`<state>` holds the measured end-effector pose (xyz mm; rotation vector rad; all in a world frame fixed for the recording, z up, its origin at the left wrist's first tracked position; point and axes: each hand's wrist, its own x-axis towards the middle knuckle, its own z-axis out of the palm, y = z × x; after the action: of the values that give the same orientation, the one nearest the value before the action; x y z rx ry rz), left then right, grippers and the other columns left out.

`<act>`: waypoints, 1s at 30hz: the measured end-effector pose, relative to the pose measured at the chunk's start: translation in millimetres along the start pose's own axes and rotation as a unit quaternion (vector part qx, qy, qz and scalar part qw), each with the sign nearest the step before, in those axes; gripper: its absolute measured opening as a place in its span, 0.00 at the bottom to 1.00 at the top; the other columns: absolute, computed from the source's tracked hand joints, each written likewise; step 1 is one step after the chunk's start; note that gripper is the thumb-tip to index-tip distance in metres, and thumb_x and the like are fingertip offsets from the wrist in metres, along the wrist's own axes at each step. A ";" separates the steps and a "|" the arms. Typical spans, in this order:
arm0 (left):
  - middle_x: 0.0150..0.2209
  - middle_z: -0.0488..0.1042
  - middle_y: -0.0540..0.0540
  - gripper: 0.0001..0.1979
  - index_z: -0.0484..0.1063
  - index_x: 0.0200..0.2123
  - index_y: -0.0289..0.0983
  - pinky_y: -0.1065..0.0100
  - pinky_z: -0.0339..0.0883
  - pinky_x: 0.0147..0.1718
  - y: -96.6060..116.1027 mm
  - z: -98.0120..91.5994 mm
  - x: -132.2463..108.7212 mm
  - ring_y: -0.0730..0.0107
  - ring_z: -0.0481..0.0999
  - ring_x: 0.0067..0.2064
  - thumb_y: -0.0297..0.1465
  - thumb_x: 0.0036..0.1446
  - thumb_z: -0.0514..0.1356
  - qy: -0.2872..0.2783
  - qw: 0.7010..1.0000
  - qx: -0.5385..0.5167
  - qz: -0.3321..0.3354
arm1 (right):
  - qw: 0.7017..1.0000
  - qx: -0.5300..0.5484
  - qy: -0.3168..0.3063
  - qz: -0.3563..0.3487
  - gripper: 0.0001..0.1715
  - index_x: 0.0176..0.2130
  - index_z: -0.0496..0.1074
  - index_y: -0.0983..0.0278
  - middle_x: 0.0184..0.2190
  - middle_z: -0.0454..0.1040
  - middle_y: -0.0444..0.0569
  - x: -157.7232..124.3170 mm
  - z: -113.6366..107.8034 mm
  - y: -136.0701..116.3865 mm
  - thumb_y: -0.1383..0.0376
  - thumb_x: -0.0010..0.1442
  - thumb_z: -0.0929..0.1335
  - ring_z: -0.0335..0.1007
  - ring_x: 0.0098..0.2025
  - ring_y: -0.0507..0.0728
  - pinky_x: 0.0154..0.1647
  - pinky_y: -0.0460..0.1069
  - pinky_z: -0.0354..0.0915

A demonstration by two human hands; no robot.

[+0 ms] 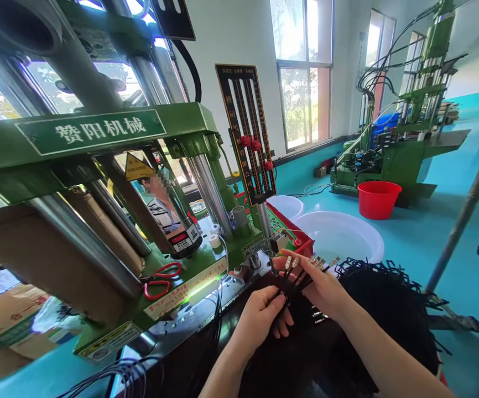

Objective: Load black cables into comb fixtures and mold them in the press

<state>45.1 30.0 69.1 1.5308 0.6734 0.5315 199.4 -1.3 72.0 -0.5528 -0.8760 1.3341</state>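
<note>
In front of the green press I have a bundle of thin black cables with small metal plug ends fanned out at the top. My left hand pinches the bundle lower down, thumb and forefinger closed round it. Close to the plugs, my right hand cups the same cables from the right; part of its grip is hidden behind them. More metal plug ends show on the dark surface just below my right hand. Other black cables hang down at the press's front edge.
Red-handled scissors lie on the green press. At the right is a heap of black pieces. Beyond stand a white tub, a red bucket and another green machine. A slanted pole rises at far right.
</note>
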 end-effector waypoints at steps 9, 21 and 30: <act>0.18 0.70 0.49 0.17 0.64 0.30 0.33 0.77 0.56 0.13 10.0 11.1 5.3 0.78 0.66 0.15 0.43 0.54 0.51 -0.034 0.999 -0.028 0.011 | 0.990 -0.014 -0.127 0.062 0.19 0.49 0.68 0.61 0.47 0.70 0.55 -6.4 -8.9 -0.2 0.59 0.59 0.62 0.68 0.45 0.62 0.44 0.59 0.63; 0.15 0.67 0.51 0.18 0.62 0.30 0.35 0.78 0.48 0.05 -36.7 36.2 -24.0 0.79 0.58 0.10 0.45 0.47 0.57 -0.055 0.946 -0.302 -0.105 | 0.958 -0.010 -0.198 0.209 0.22 0.47 0.70 0.70 0.47 0.70 0.61 -20.0 -7.8 36.4 0.60 0.54 0.67 0.66 0.49 0.63 0.51 0.58 0.58; 0.11 0.60 0.55 0.20 0.64 0.28 0.35 0.79 0.45 0.07 -72.9 59.2 -46.4 0.83 0.53 0.10 0.47 0.45 0.58 0.004 0.922 -0.357 -0.152 | 0.936 -0.187 -0.239 0.180 0.21 0.50 0.68 0.66 0.49 0.69 0.56 6.1 -10.2 6.6 0.59 0.60 0.62 0.63 0.51 0.60 0.56 0.58 0.53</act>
<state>45.4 -44.2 -4.9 0.7220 0.6153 0.4718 203.7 7.1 62.3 -0.7211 -1.5030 1.6840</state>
